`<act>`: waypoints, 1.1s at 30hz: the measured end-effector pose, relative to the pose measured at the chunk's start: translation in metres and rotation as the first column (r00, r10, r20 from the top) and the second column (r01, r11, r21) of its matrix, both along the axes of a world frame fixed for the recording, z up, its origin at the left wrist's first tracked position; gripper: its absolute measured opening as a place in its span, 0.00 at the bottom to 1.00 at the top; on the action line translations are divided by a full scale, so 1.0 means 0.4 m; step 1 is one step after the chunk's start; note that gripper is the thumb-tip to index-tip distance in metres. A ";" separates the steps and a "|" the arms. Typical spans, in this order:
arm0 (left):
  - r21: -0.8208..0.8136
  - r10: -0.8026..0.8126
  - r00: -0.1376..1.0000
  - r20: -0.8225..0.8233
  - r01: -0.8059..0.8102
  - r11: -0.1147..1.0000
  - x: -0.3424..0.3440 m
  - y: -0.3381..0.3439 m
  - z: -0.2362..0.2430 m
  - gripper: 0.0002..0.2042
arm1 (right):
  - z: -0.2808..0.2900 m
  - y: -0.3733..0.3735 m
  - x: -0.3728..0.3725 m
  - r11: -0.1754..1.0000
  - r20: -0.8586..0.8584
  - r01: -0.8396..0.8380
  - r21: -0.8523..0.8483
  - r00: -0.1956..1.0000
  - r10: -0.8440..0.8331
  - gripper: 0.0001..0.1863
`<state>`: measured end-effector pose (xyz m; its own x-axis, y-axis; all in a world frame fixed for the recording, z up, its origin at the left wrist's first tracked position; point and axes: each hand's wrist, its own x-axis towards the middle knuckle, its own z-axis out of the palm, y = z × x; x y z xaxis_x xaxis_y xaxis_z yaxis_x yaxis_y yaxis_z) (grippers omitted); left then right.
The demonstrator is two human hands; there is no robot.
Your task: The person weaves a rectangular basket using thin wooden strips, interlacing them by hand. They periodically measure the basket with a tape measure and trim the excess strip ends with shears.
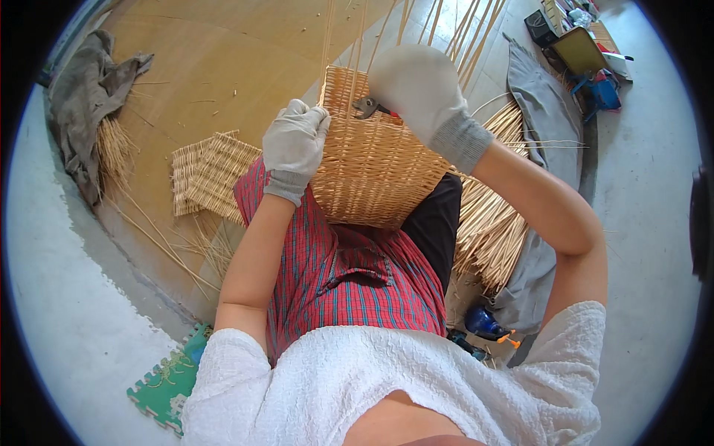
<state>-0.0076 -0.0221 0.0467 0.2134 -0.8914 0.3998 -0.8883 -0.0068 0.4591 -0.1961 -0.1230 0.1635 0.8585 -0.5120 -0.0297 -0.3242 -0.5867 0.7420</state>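
Observation:
A half-woven wicker basket (pixel 372 175) rests in my lap, against a red checked apron. Long upright canes (pixel 362 44) rise from its far side. My left hand (pixel 294 145), in a pale glove with a grey cuff, is closed at the basket's left edge, thumb and fingers pinching the rim. My right hand (pixel 424 93), gloved alike, is raised over the far right of the weave and its fingers look blurred. Out of it juts a pair of pruning shears (pixel 367 107), with a dark metal head and a bit of red handle, close to the woven wall.
Two woven panels (pixel 212 175) lie on the floor at left. A thick bundle of canes (pixel 494 223) sits on grey cloth (pixel 539 104) at right, near a blue spray bottle (pixel 485 324). Another cloth (pixel 85 104) covers canes at far left. A green foam mat (pixel 160 390) lies lower left.

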 end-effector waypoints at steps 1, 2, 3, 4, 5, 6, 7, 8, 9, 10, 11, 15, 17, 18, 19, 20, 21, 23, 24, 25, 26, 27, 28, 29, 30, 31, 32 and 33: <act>0.004 -0.005 1.000 -0.002 0.005 1.000 -0.003 0.000 -0.003 0.08 | -0.003 0.004 0.002 1.000 -0.013 0.016 -0.006 1.000 -0.016 0.16; 0.013 -0.014 1.000 0.019 0.013 1.000 -0.005 0.002 -0.004 0.08 | 0.001 0.005 -0.002 0.995 -0.027 0.063 0.083 0.998 -0.061 0.15; 0.022 -0.017 0.999 0.038 0.016 1.000 -0.006 0.006 -0.004 0.08 | 0.017 0.006 -0.002 0.980 -0.047 0.106 0.170 0.994 -0.099 0.15; 0.031 -0.022 0.998 0.056 0.021 0.999 -0.010 0.009 -0.006 0.08 | 0.032 0.007 -0.003 0.955 -0.071 0.151 0.255 0.988 -0.137 0.14; -0.060 -0.032 0.999 0.031 0.034 0.998 -0.019 0.010 -0.014 0.09 | 0.049 0.009 -0.020 0.964 -0.036 0.134 0.229 0.991 -0.129 0.13; -0.154 -0.039 0.999 0.005 0.039 0.987 -0.031 0.011 -0.021 0.09 | 0.075 0.012 -0.050 0.973 -0.002 0.114 0.200 0.993 -0.116 0.13; -0.247 -0.055 0.998 -0.025 0.047 0.968 -0.049 0.007 -0.022 0.09 | 0.093 0.012 -0.086 0.980 0.027 0.102 0.169 0.994 -0.108 0.12; -0.260 -0.120 0.992 0.034 0.125 0.958 -0.071 -0.001 -0.019 0.09 | 0.104 0.004 -0.118 0.985 0.064 0.092 0.144 0.993 -0.102 0.12; -0.269 -0.188 0.978 0.093 0.207 0.941 -0.099 -0.011 -0.003 0.09 | 0.114 -0.004 -0.155 0.989 0.099 0.089 0.117 0.990 -0.101 0.12; -0.275 -0.252 0.955 0.153 0.286 0.918 -0.122 -0.020 0.005 0.09 | 0.123 -0.009 -0.185 0.992 0.134 0.085 0.090 0.986 -0.096 0.12; -0.212 -0.269 0.947 0.174 0.303 0.929 -0.139 -0.035 -0.005 0.09 | 0.126 -0.010 -0.210 0.989 0.116 0.118 0.086 0.985 -0.127 0.12; -0.029 -0.268 0.918 0.293 0.289 0.957 -0.176 -0.091 -0.027 0.07 | 0.117 -0.023 -0.299 0.988 0.068 0.141 0.070 0.987 -0.145 0.14; -0.027 -0.233 0.932 0.277 0.250 0.968 -0.187 -0.098 -0.028 0.08 | 0.108 -0.025 -0.336 0.988 0.064 0.136 0.076 0.988 -0.141 0.15; -0.021 -0.213 0.936 0.280 0.227 0.974 -0.192 -0.102 -0.027 0.09 | 0.102 -0.025 -0.349 0.986 0.074 0.146 0.085 0.986 -0.152 0.16; -0.015 -0.192 0.940 0.282 0.204 0.979 -0.200 -0.108 -0.024 0.09 | 0.098 -0.024 -0.358 0.983 0.085 0.155 0.094 0.983 -0.163 0.16; -0.009 -0.170 0.943 0.285 0.180 0.984 -0.205 -0.110 -0.021 0.10 | 0.096 -0.019 -0.364 0.986 0.080 0.133 0.098 0.987 -0.141 0.16; 0.026 -0.185 0.937 0.298 0.186 0.982 -0.206 -0.109 -0.018 0.10 | 0.095 -0.013 -0.370 0.989 0.075 0.110 0.101 0.990 -0.118 0.15; 0.096 -0.217 0.922 0.321 0.196 0.976 -0.210 -0.101 -0.007 0.11 | 0.092 -0.001 -0.376 0.989 0.069 0.091 0.113 0.993 -0.099 0.14; 0.122 -0.222 0.930 0.292 0.194 0.973 -0.213 -0.090 0.004 0.12 | 0.091 0.007 -0.375 0.988 0.069 0.097 0.118 0.992 -0.105 0.14; 0.148 -0.228 0.938 0.262 0.194 0.970 -0.216 -0.072 0.015 0.12 | 0.090 0.012 -0.373 0.987 0.069 0.104 0.124 0.991 -0.113 0.13; 0.175 -0.233 0.944 0.232 0.195 0.965 -0.221 -0.061 0.021 0.13 | 0.087 0.017 -0.371 0.984 0.045 0.139 0.108 0.988 -0.145 0.13; 0.093 -0.232 0.950 0.209 0.217 0.972 -0.226 -0.053 0.017 0.13 | 0.082 0.021 -0.363 0.981 0.023 0.168 0.093 0.985 -0.171 0.12; 0.011 -0.234 0.954 0.185 0.236 0.972 -0.236 -0.048 0.009 0.13 | 0.078 0.025 -0.358 0.977 0.001 0.198 0.078 0.980 -0.198 0.12; -0.071 -0.239 0.958 0.161 0.253 0.965 -0.244 -0.045 0.002 0.14 | 0.076 0.026 -0.357 0.960 -0.010 0.235 0.151 0.972 -0.236 0.12; -0.047 -0.267 0.948 0.176 0.279 0.959 -0.253 -0.053 -0.002 0.13 | 0.078 0.026 -0.358 0.937 -0.029 0.273 0.219 0.962 -0.273 0.12; -0.023 -0.294 0.937 0.189 0.304 0.952 -0.260 -0.068 -0.006 0.12 | 0.079 0.026 -0.360 0.908 -0.051 0.309 0.285 0.950 -0.307 0.11; 0.002 -0.321 0.925 0.203 0.328 0.945 -0.264 -0.082 -0.008 0.12 | 0.075 0.026 -0.372 0.929 -0.053 0.283 0.240 0.959 -0.279 0.11; 0.033 -0.333 0.915 0.229 0.335 0.942 -0.270 -0.096 -0.009 0.11 | 0.071 0.026 -0.397 0.947 -0.059 0.258 0.191 0.966 -0.251 0.11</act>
